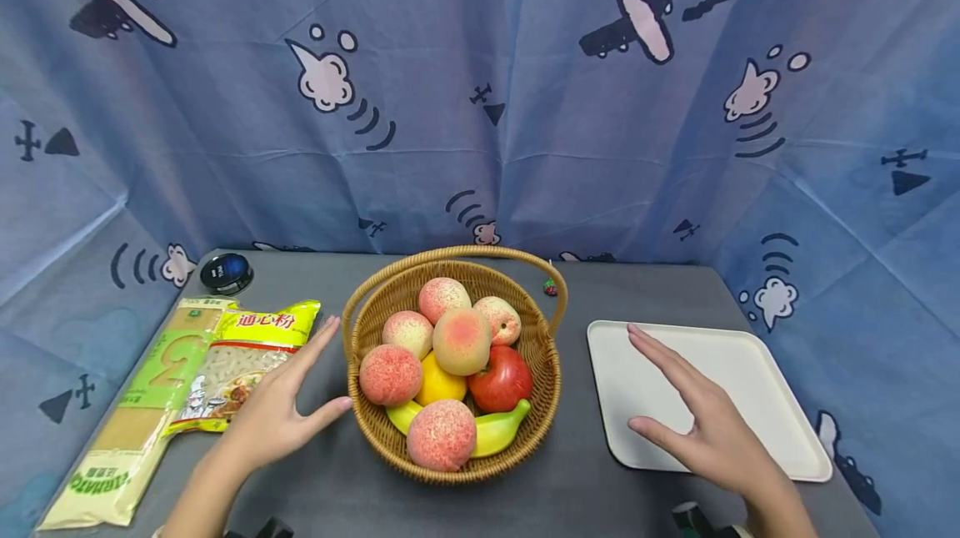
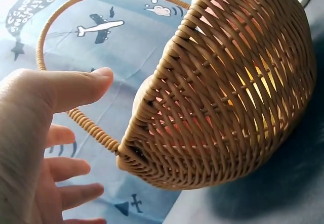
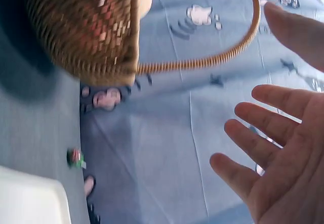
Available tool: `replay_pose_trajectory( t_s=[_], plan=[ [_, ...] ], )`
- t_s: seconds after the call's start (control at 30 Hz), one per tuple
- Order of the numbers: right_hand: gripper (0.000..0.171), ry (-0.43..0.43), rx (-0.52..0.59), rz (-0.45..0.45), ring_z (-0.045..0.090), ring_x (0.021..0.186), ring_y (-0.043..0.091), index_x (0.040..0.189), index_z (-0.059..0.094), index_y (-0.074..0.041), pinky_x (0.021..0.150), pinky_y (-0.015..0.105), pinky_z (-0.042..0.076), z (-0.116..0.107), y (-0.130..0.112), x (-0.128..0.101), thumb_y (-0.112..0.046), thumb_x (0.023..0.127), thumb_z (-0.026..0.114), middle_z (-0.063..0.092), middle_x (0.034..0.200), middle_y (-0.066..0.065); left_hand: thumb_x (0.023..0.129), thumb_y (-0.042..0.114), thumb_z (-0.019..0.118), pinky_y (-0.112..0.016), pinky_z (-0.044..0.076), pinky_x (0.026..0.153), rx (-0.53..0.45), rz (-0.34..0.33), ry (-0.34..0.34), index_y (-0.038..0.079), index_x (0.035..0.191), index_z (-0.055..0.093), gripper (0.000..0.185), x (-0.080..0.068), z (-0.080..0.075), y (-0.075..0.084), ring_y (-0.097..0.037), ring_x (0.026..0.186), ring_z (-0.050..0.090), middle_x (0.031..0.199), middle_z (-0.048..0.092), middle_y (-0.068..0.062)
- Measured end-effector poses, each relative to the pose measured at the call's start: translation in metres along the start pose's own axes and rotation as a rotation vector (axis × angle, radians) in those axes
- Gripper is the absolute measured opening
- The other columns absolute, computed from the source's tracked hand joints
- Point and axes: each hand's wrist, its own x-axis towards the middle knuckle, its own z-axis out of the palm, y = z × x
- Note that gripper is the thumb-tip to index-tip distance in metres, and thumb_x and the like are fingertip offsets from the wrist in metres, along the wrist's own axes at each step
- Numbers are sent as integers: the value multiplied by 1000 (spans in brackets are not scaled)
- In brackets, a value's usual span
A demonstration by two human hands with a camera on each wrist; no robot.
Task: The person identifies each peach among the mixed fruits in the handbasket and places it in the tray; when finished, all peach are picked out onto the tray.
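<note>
A round wicker basket [image 1: 551, 404] with an arched handle stands mid-table, heaped with fruit. Several peaches [image 1: 442, 435] lie around and on top of a yellow fruit [image 1: 438, 379], a red pomegranate-like fruit [image 1: 501, 379] and bananas [image 1: 501, 429]. My left hand [image 1: 279, 413] hovers at the basket's left side, thumb and fingers spread, holding nothing. In the left wrist view its thumb [image 2: 83, 88] points toward the woven wall. My right hand [image 1: 701, 413] is held over a white tray [image 1: 795, 438], fingers spread and nothing in them; the right wrist view shows its palm facing the basket handle.
Left of the basket lie a long noodle packet [image 1: 105, 471] and a yellow-topped pasta bag [image 1: 247, 371]. A dark round object [image 1: 227, 273] sits at the back left corner. Behind the basket is a small green-and-red item [image 1: 551, 287]. Blue printed curtains [image 1: 450, 104] enclose the table.
</note>
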Motion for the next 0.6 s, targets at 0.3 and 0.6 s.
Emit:
replay_pose_trajectory(
  t_s=[0.3,0.6],
  plan=[
    [81,-140,89,-39,35,135,3,148,34,-21,107,14,33,13,-22,36,-18,79,77,41,149,-2,82,22,75,-54,46,96,-156,66,12,8,145,39,74,11,12,-8,-34,125,49,143,47,-15],
    [77,-251,193,-169,43,133,18,146,37,-18,105,47,42,31,-31,81,-17,80,76,42,147,4,78,11,76,-48,50,92,-254,159,29,-1,140,42,71,16,23,-17,-33,119,55,139,50,-19]
  ],
)
